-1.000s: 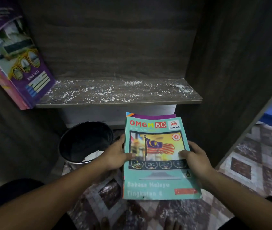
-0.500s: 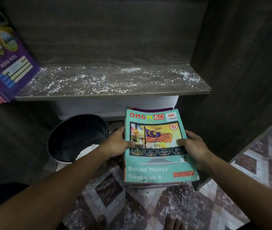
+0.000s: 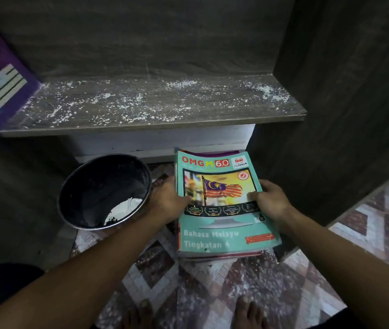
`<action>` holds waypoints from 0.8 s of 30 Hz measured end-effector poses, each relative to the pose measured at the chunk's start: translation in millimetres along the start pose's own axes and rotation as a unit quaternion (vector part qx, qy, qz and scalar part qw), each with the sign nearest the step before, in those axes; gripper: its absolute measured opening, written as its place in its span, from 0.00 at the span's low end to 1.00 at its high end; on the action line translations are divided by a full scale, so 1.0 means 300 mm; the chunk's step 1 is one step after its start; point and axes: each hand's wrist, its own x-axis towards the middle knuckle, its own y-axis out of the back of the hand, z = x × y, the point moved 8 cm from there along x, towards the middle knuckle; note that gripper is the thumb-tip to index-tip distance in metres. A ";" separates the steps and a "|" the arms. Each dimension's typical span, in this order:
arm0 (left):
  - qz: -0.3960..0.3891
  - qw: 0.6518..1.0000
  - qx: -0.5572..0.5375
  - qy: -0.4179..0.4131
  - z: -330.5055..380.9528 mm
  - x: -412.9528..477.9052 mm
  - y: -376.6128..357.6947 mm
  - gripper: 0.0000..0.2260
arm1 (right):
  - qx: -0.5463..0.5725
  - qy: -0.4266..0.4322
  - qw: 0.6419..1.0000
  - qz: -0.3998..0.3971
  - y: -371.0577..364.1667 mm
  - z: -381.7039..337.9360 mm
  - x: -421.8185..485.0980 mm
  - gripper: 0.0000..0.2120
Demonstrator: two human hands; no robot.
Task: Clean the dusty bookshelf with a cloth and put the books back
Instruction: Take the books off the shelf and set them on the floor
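The book stack [image 3: 222, 255], teal Bahasa Melayu workbook [image 3: 222, 224] on top, is gripped at both side edges: left hand [image 3: 168, 201] and right hand [image 3: 273, 201] are curled round it, thumbs laid on the cover. The dusty shelf [image 3: 155, 103] is seen beyond the fingertips, and a black bucket [image 3: 98, 186] just outside the left hand.

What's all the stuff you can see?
shelf: one, dark wood, up top
dust: many specks, white, on shelf
purple book: one, purple, shelf's left end
bucket: one, black, left of pile
white stuff: one heap, inside bucket
book pile: one, teal on top, below shelf
floor: patterned tiles, brown and white
left hand: grips pile's left edge
right hand: grips pile's right edge
feet: two, bare, bottom edge
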 end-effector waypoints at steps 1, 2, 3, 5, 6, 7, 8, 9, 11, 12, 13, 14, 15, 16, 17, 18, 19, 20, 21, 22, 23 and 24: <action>0.007 1.000 0.006 0.000 0.000 0.001 0.004 0.20 | -0.004 -0.001 1.000 0.003 0.000 0.002 0.002 0.11; 0.012 1.000 0.010 -0.002 0.002 -0.001 0.009 0.20 | -0.006 -0.003 1.000 0.006 0.000 0.004 0.003 0.12; 0.014 1.000 0.011 -0.003 0.001 0.001 0.011 0.20 | -0.008 -0.005 1.000 0.009 0.002 0.005 0.003 0.12; 0.014 1.000 0.017 -0.003 -0.003 -0.001 0.012 0.19 | -0.020 -0.003 1.000 0.017 0.005 0.005 0.005 0.15; 0.014 1.000 0.023 -0.004 -0.005 -0.001 0.012 0.18 | -0.028 -0.001 0.999 0.020 0.006 0.003 0.004 0.17; 0.013 0.999 0.030 -0.004 -0.012 0.000 0.009 0.18 | -0.039 0.003 0.999 0.025 0.006 0.000 0.003 0.17; 0.013 0.999 0.036 -0.005 -0.015 0.000 0.010 0.18 | -0.051 0.008 0.998 0.030 0.006 -0.004 -0.001 0.18; 0.011 0.999 0.038 -0.005 -0.020 0.001 0.009 0.18 | -0.063 0.014 0.997 0.035 0.007 -0.009 -0.004 0.19; 0.007 0.999 0.038 -0.008 -0.023 0.001 0.008 0.18 | -0.083 0.024 0.995 0.047 0.011 -0.018 -0.015 0.19; 0.006 0.999 0.039 -0.009 -0.022 -0.002 0.010 0.17 | -0.090 0.027 0.994 0.051 0.012 -0.021 -0.021 0.19; 0.007 0.999 0.040 -0.008 -0.022 -0.005 0.010 0.17 | -0.098 0.029 0.993 0.053 0.013 -0.022 -0.026 0.20; 0.008 0.999 0.040 -0.006 -0.021 -0.008 0.011 0.17 | -0.106 0.030 0.992 0.056 0.015 -0.022 -0.031 0.19; 0.007 0.999 0.041 -0.005 -0.021 -0.010 0.009 0.17 | -0.112 0.030 0.992 0.058 0.017 -0.022 -0.034 0.19; 0.005 0.999 0.044 -0.004 -0.020 -0.012 0.008 0.18 | -0.116 0.031 0.991 0.059 0.019 -0.023 -0.037 0.19; 0.000 0.999 0.047 -0.003 -0.018 -0.015 0.006 0.18 | -0.120 0.032 0.990 0.060 0.022 -0.024 -0.040 0.20; -0.004 0.999 0.052 -0.003 -0.016 -0.017 0.006 0.19 | -0.124 0.032 0.990 0.060 0.024 -0.026 -0.043 0.21; -0.008 0.998 0.057 -0.003 -0.013 -0.018 0.008 0.19 | -0.131 0.034 0.989 0.060 0.026 -0.029 -0.045 0.23; -0.012 0.998 0.061 -0.006 -0.007 -0.021 0.012 0.19 | -0.138 0.037 0.988 0.059 0.027 -0.034 -0.049 0.24; -0.016 0.998 0.063 -0.009 -0.001 -0.024 0.015 0.19 | -0.144 0.039 0.987 0.057 0.026 -0.040 -0.053 0.25; -0.019 0.998 0.063 -0.011 0.004 -0.026 0.018 0.19 | -0.146 0.041 0.987 0.053 0.025 -0.047 -0.059 0.26; -0.023 0.998 0.062 -0.011 0.008 -0.029 0.022 0.19 | -0.146 0.042 0.987 0.050 0.025 -0.056 -0.066 0.26; -0.025 0.998 0.062 -0.012 0.014 -0.033 0.026 0.20 | -0.147 0.046 0.987 0.048 0.026 -0.066 -0.074 0.26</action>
